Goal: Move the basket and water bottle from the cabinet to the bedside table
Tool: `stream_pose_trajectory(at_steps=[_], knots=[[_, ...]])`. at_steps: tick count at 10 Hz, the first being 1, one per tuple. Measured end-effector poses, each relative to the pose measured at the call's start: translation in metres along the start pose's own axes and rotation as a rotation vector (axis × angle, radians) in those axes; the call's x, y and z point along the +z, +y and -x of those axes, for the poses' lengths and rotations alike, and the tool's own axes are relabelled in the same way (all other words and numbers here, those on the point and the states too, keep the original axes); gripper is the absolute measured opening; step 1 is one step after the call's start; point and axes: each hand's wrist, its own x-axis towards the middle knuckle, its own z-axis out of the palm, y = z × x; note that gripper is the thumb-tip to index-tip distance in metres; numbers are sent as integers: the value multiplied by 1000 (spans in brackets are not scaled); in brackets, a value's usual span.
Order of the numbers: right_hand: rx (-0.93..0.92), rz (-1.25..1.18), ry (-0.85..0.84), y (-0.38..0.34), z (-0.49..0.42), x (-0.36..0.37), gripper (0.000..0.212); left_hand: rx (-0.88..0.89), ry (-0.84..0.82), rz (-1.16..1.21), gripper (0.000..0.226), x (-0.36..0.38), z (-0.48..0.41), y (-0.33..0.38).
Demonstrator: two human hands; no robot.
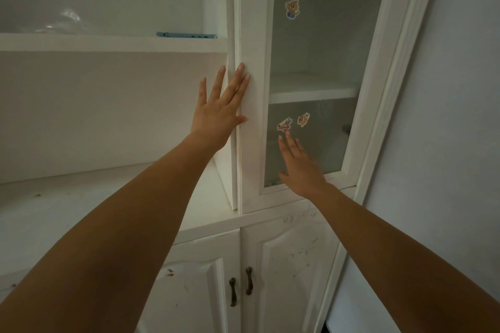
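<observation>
I face a white cabinet with a frosted glass door [319, 48] covered in cartoon stickers. My left hand [219, 108] lies flat and open against the door's left frame [251, 143], fingers spread upward. My right hand [300, 167] is open and slightly blurred, held against the lower glass pane near two stickers [293, 121]. Neither hand holds anything. No basket and no water bottle show in this view; the frosted glass hides what stands behind it.
Open white shelves [108, 43] lie to the left, with a flat blue object [186, 34] and clear plastic [67, 19] on the upper one. Below are two lower doors with dark handles [240, 286]. A grey wall [446, 143] stands at the right.
</observation>
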Motion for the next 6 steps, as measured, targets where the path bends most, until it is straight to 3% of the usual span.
stream_pose_trajectory(at_steps=[4,6], knots=[[-6,-60,73,5,41,-27,67,-61,-42,93,82,-19,14,19],[-2,-17,156,8,70,-47,61,-24,-97,239,62,-28,49,27]])
